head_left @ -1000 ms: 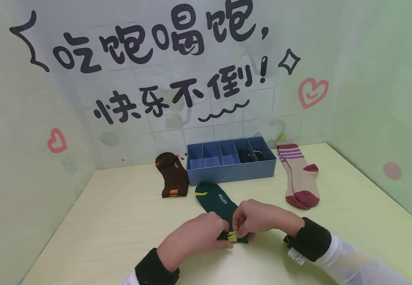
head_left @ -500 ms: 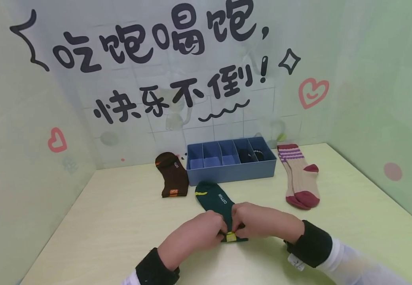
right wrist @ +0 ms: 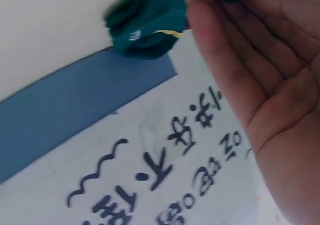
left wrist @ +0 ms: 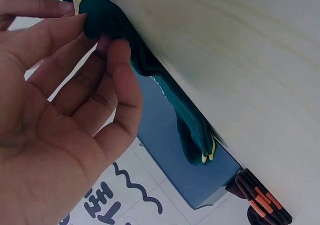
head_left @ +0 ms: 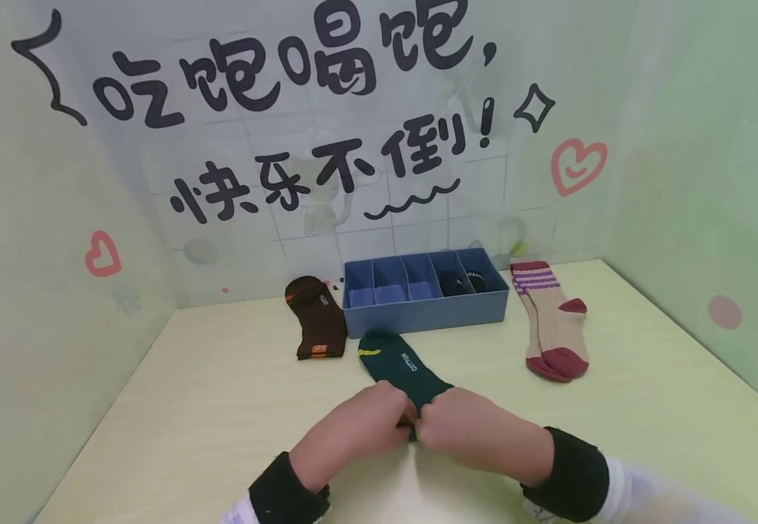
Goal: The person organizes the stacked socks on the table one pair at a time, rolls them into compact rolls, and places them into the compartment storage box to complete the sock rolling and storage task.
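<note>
A pair of dark green socks (head_left: 395, 364) with "COTTON" lettering and yellow marks lies on the table, toes pointing toward the box. At the cuff end, my left hand (head_left: 375, 418) pinches the fabric, and the left wrist view shows its fingers and thumb on the raised cuff (left wrist: 95, 12) beside a yellow patch. My right hand (head_left: 477, 429) grips the same end from the other side, knuckles nearly touching the left hand. In the right wrist view, green fabric (right wrist: 150, 20) shows past its fingers. Most of the cuff is hidden by the hands in the head view.
Behind the socks stands a blue divided box (head_left: 424, 313) with dark rolled items in its two right compartments. Brown socks (head_left: 320, 324) lie to its left, and beige socks with maroon toes (head_left: 555, 327) to its right. A printed curtain (head_left: 254, 145) hangs behind the table.
My right hand has turned over and moved in against the left hand, covering the yellow cuff label. The left hand stays nearly in place. The view has tilted slightly.
</note>
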`<state>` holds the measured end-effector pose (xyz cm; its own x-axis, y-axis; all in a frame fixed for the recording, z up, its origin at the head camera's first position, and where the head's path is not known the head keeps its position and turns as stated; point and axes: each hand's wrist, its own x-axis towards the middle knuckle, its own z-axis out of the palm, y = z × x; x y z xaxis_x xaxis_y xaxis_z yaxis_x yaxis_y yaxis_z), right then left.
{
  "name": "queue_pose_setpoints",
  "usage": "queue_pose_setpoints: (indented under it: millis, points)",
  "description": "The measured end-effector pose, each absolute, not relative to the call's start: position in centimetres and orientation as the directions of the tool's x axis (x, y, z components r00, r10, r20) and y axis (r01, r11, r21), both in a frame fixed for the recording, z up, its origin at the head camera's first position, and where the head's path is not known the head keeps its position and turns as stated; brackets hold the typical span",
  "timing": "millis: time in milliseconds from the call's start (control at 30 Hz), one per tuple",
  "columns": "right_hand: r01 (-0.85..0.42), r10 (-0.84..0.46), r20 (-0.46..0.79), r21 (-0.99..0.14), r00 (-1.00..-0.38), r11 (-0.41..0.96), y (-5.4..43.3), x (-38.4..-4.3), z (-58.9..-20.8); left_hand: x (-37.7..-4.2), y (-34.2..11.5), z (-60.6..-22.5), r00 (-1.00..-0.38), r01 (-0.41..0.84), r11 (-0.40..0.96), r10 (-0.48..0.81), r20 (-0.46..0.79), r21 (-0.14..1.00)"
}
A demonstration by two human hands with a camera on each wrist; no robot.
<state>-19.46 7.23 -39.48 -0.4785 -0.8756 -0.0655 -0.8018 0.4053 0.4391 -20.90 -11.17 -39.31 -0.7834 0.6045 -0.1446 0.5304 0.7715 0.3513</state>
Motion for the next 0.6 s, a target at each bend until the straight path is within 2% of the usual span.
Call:
queue_pose_setpoints:
  millis: [67,233,367,433,500,600]
  points:
    - [-0.770,-0.890,-0.049,0.524,-0.454,0.364,7.0,-18.6,-39.8,-21.0,-11.1,-39.3,-0.782,0.534,0.773,0.606,-0.148,0.343]
    - [-0.694,-0.897,0.033,0.621,-0.441,0.364,6.3,-17.5,-40.8,-21.0,-11.1,-39.2,-0.775,0.549,0.775,0.612,-0.155,0.314]
    - [-0.687,-0.890,0.031,0.624,-0.455,0.372,6.2,-18.0,-41.0,-20.9,-11.1,-39.1,-0.776,0.556,0.774,0.614,-0.145,0.302]
    - [-0.711,-0.878,0.000,0.586,-0.478,0.388,6.2,-18.6,-40.7,-20.8,-11.2,-39.2,-0.784,0.545,0.780,0.604,-0.144,0.307]
    - [-0.755,-0.855,-0.035,0.488,-0.518,0.438,6.4,-19.4,-40.4,-20.9,-11.2,-39.3,-0.794,0.522,0.790,0.588,-0.153,0.322]
    - [-0.797,-0.807,-0.062,0.218,-0.587,0.563,7.1,-20.8,-40.0,-21.0,-11.1,-39.4,-0.805,0.497,0.801,0.569,-0.166,0.335]
